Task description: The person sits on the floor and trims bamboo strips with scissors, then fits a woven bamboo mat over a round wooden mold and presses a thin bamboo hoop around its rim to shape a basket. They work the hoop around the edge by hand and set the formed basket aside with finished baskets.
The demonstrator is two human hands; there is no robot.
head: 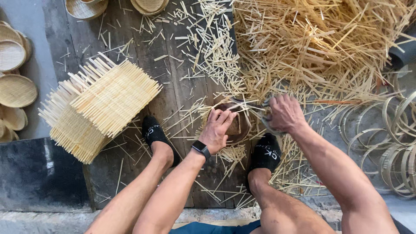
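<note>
While pressing down on a round woven bamboo piece (pixel 234 126) between the two black-socked feet, left hand (pixel 218 130) with fingers curled closed over its top, smartwatch (pixel 201 148) on the wrist. Right hand (pixel 284 113) just beside, fingers wrapped tight around dark shears (pixel 251 105) pointing at the piece's upper edge. Stack of square woven mats (pixel 97 106) on the plank floor (pixel 173 86) to the left; loose bamboo offcuts (pixel 312 47) heaped above; bamboo hoops (pixel 390 143) at right; finished shallow baskets (pixel 16 90) along the left edge.

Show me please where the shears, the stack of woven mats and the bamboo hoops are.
shears (pixel 247 103): head view, on the blades.
stack of woven mats (pixel 113 96): head view, top mat's middle.
bamboo hoops (pixel 392 149): head view, on a hoop's rim.
</note>
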